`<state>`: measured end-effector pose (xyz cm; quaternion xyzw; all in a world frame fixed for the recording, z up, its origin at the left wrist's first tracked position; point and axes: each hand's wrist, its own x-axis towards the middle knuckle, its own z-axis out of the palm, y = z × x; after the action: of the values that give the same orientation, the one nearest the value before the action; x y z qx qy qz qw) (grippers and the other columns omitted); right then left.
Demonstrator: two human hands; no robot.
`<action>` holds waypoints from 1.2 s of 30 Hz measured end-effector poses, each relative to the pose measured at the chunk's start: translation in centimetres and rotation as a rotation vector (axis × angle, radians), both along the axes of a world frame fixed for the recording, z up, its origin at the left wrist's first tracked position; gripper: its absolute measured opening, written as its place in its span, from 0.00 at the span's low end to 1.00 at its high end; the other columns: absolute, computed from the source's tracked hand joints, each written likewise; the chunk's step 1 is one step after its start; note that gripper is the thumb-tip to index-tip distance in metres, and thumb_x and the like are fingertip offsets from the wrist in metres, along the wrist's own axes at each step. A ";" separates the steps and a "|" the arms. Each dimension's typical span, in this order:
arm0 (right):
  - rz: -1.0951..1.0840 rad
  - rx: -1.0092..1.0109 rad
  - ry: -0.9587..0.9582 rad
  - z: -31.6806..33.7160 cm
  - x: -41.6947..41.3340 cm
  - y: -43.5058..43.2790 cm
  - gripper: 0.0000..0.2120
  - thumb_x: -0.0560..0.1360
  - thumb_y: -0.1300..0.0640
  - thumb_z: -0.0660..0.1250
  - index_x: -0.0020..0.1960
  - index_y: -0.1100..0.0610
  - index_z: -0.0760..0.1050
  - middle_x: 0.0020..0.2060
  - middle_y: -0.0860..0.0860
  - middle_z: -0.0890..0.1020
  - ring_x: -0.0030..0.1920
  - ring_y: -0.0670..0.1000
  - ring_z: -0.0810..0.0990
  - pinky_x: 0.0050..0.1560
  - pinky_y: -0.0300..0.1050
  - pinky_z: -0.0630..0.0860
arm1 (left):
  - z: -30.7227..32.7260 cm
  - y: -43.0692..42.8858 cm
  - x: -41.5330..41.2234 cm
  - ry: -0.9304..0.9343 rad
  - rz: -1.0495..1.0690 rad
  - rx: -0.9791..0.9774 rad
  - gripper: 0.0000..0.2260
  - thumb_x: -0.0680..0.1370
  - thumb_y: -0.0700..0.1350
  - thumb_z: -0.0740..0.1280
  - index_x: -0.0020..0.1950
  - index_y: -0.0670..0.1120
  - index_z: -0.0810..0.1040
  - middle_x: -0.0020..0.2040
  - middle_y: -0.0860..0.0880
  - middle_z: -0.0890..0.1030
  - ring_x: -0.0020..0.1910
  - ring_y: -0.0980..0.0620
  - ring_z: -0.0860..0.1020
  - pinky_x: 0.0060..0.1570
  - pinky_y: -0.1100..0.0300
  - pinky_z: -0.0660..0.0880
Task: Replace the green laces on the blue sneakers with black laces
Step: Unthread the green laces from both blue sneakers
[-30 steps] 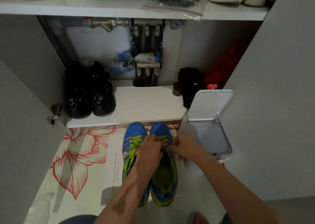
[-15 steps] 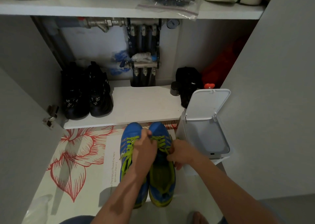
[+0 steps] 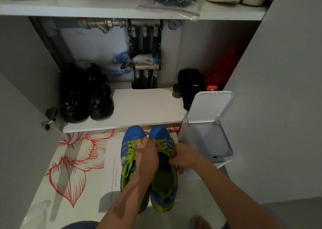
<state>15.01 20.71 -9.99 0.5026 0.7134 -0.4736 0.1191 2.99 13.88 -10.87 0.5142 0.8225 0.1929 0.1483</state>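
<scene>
I see my left hand [image 3: 148, 153] and right hand [image 3: 185, 157] meeting over the right blue sneaker [image 3: 159, 132]. Their fingers [image 3: 174, 154] are curled and pinch its green lace [image 3: 164, 143]. The left blue sneaker [image 3: 133, 134] touches it on the floor mat [image 3: 69, 159]. A white bin [image 3: 205, 138] stands just beside, lid open. Beyond, black shoes [image 3: 85, 96] rest on the shelf [image 3: 142, 106].

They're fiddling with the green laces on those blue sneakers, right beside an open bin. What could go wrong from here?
The left hand and right hand both grip the green lace of the blue sneaker nearer the white bin. Nothing holds that shoe down, so a hard tug might drag it or snag the lace in an eyelet. The right hand works close to the bin, whose lid stands open; a sudden jerk could knock it.
</scene>
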 end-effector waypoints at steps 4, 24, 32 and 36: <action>0.004 -0.018 0.004 0.0 0.1 0.2 0.08 0.73 0.61 0.68 0.37 0.56 0.71 0.32 0.53 0.78 0.29 0.50 0.79 0.29 0.40 0.79 | 0.8 0.4 -1.7 0.113 -0.068 -0.005 0.11 0.81 0.41 0.57 0.56 0.44 0.78 0.53 0.48 0.75 0.51 0.53 0.72 0.47 0.66 0.66; 0.017 -0.012 0.029 0.1 0.1 0.1 0.10 0.73 0.61 0.68 0.36 0.55 0.71 0.31 0.52 0.77 0.29 0.49 0.79 0.28 0.39 0.79 | 3.4 0.9 -1.6 -0.669 0.323 0.051 0.08 0.81 0.42 0.58 0.44 0.48 0.73 0.40 0.51 0.76 0.41 0.51 0.74 0.41 0.60 0.69; -0.001 -0.039 0.012 -0.1 0.2 0.2 0.07 0.73 0.61 0.67 0.38 0.57 0.71 0.32 0.54 0.78 0.30 0.50 0.80 0.30 0.41 0.80 | 2.0 0.1 -0.5 -0.060 -0.153 -0.218 0.11 0.78 0.49 0.65 0.54 0.46 0.81 0.58 0.47 0.72 0.52 0.51 0.76 0.50 0.64 0.73; -0.007 -0.056 0.014 -0.1 0.2 0.2 0.07 0.74 0.60 0.67 0.38 0.57 0.71 0.33 0.54 0.78 0.31 0.51 0.80 0.30 0.41 0.80 | 3.3 0.4 -1.5 -0.727 0.397 0.374 0.09 0.77 0.36 0.62 0.38 0.41 0.78 0.39 0.39 0.77 0.37 0.50 0.74 0.37 0.61 0.70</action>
<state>15.19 20.94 -10.10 0.4982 0.6990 -0.4973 0.1263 1.53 14.25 -7.54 0.2633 0.7508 0.5306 0.2921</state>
